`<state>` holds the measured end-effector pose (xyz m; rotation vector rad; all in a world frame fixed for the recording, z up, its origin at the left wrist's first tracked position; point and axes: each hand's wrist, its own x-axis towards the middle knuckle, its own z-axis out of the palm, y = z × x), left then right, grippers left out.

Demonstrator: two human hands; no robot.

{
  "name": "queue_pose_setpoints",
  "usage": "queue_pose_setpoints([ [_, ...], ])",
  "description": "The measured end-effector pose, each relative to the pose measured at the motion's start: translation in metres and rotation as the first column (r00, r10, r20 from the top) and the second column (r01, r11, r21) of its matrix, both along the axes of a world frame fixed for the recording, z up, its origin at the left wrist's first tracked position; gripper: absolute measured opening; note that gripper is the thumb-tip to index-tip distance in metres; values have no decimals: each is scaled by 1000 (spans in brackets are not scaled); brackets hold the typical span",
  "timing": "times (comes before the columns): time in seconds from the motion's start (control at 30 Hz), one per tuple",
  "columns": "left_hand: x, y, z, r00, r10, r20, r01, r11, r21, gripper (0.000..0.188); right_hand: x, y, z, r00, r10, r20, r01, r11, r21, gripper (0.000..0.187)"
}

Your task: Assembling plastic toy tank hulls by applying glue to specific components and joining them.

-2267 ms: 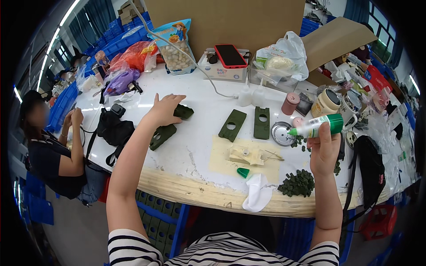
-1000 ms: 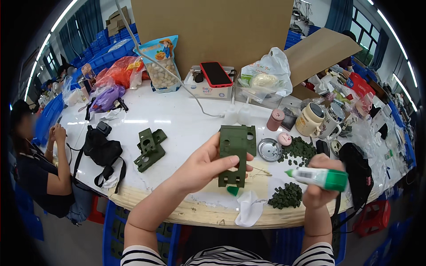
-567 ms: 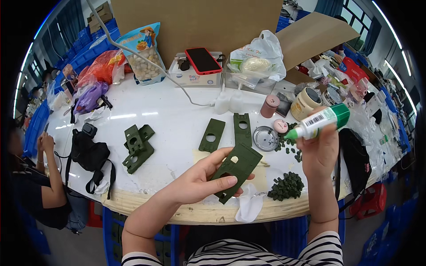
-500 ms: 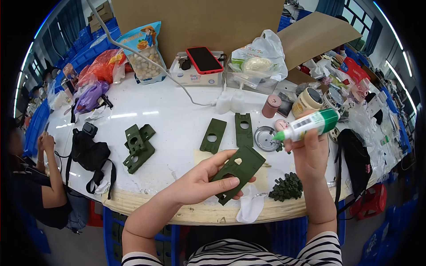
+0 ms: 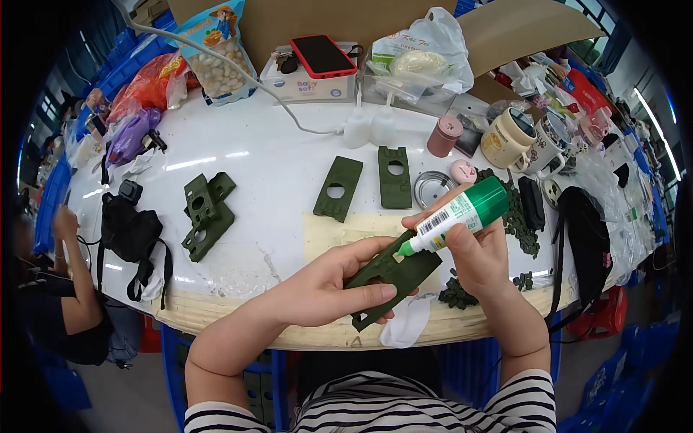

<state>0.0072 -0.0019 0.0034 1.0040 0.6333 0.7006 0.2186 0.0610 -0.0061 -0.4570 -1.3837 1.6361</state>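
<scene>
My left hand [image 5: 336, 285] grips a dark green plastic plate [image 5: 408, 278] with holes in it, tilted above the table's front edge. In my right hand [image 5: 480, 252] is a white glue bottle [image 5: 451, 219] with a green base, its green nozzle pointing down to the left. The nozzle tip meets the plate's upper part beside a small hole; whether it touches cannot be told. Two similar plates, one green plate [image 5: 338, 189] and another green plate [image 5: 395, 177], lie beyond my hands. Small dark green pieces [image 5: 457, 294] are heaped below my right hand.
Stacked green parts [image 5: 208, 216] lie at the left, near a black bag [image 5: 130, 227]. A round metal tin [image 5: 433, 189], a pink canister [image 5: 444, 136] and mugs [image 5: 507, 137] stand at the right. A white cloth [image 5: 406, 325] hangs over the front edge. Another person [image 5: 68, 289] sits at the far left.
My right hand has brought the glue bottle down and left, so its nozzle is now at the plate. My left hand keeps its hold on the plate. The view has shifted slightly.
</scene>
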Motion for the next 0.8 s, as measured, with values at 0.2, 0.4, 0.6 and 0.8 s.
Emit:
queue_pose_setpoints([
  [0.2, -1, 0, 1, 999, 35, -9, -35, 999, -27, 58, 0, -3, 5, 998, 13, 59, -14, 1000, 15, 28],
  [0.4, -1, 0, 0, 999, 42, 6, -42, 999, -24, 59, -1, -3, 7, 994, -6, 107, 0, 998, 55, 29],
  [0.6, -1, -1, -4, 999, 44, 10, -44, 999, -20, 59, -1, -3, 6, 995, -6, 97, -2, 997, 78, 27],
  [0.8, -4, 0, 0, 1000, -4, 18, 4, 1000, -9, 52, -3, -3, 7, 994, -26, 103, 13, 993, 120, 24],
])
